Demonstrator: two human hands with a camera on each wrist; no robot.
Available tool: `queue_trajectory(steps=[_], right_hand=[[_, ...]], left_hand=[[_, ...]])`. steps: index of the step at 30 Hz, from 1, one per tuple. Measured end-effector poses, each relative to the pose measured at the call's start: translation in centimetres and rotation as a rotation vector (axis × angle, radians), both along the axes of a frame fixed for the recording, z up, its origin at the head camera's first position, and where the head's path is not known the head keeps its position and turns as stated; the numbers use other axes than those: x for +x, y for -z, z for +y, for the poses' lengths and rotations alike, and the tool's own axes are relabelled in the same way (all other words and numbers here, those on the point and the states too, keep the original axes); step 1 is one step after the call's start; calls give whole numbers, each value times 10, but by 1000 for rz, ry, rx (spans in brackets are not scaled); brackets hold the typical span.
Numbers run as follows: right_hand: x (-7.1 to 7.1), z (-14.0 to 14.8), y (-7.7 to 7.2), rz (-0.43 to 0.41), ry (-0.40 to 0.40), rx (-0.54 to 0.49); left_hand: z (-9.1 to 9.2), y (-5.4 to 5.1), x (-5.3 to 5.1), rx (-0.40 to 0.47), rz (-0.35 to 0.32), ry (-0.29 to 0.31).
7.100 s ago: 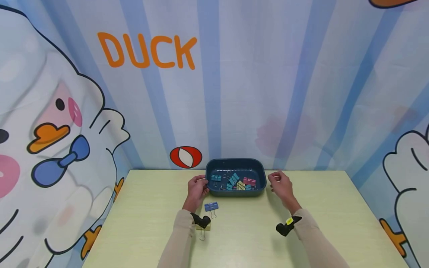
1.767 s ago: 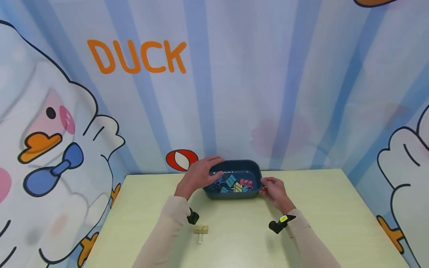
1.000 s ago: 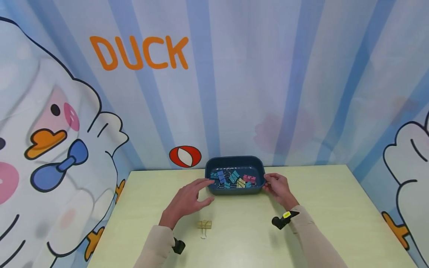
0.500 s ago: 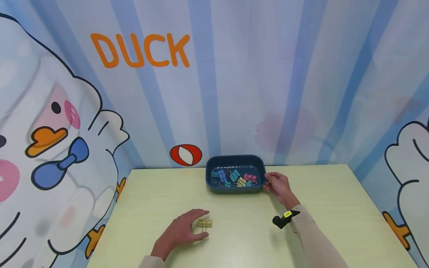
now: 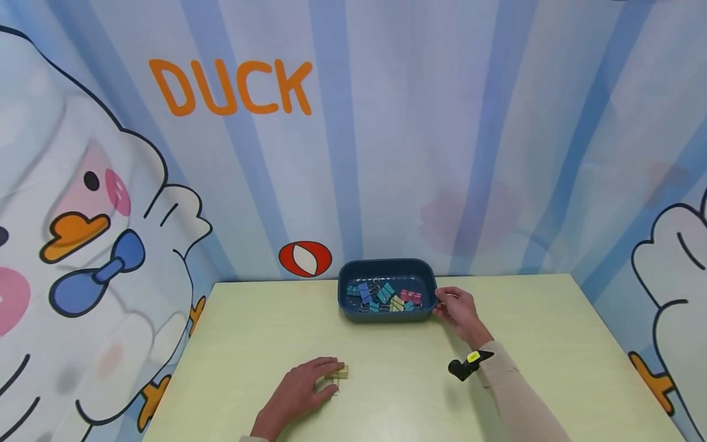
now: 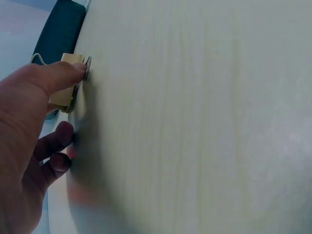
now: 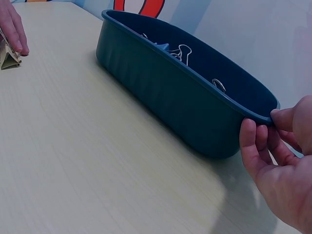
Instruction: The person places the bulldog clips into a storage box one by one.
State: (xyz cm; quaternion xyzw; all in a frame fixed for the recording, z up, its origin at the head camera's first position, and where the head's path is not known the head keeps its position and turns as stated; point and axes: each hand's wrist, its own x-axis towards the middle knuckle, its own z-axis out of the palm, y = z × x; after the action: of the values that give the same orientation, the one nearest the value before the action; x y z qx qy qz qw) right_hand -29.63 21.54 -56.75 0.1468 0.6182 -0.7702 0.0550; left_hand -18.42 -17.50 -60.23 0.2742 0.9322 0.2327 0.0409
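Note:
On the near left of the table, my left hand (image 5: 301, 388) grips a yellow binder clip (image 5: 344, 371) between thumb and fingers. The left wrist view shows the thumb across the yellow clip (image 6: 60, 98) and its wire handles, with other fingers curled below. My right hand (image 5: 461, 314) pinches the right end of a dark blue plastic bin (image 5: 386, 318). Seen from the right wrist, the thumb lies over the bin's rim (image 7: 229, 100) and the fingertips touch its outer wall. Inside the bin lie several binder clips: teal, a blue one (image 5: 365, 293), pink (image 5: 411, 296) and yellow (image 5: 397, 303).
The pale wooden table (image 5: 397, 380) carries the bin near its back edge. Behind it hangs a blue striped curtain (image 5: 386, 153) with printed ducks. A black wrist strap with a camera (image 5: 468, 366) sits on the right sleeve.
The blue clip from the table now lies in the bin. My left hand has left the bin, moved down and closed on the yellow clip. My right hand has taken hold of the bin's rim.

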Motion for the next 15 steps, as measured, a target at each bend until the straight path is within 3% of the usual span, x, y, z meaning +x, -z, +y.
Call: queue_trajectory(steps=[15], right_hand=[[1, -3, -1, -9, 27, 5]], left_hand=[[4, 7, -1, 107, 145, 70]])
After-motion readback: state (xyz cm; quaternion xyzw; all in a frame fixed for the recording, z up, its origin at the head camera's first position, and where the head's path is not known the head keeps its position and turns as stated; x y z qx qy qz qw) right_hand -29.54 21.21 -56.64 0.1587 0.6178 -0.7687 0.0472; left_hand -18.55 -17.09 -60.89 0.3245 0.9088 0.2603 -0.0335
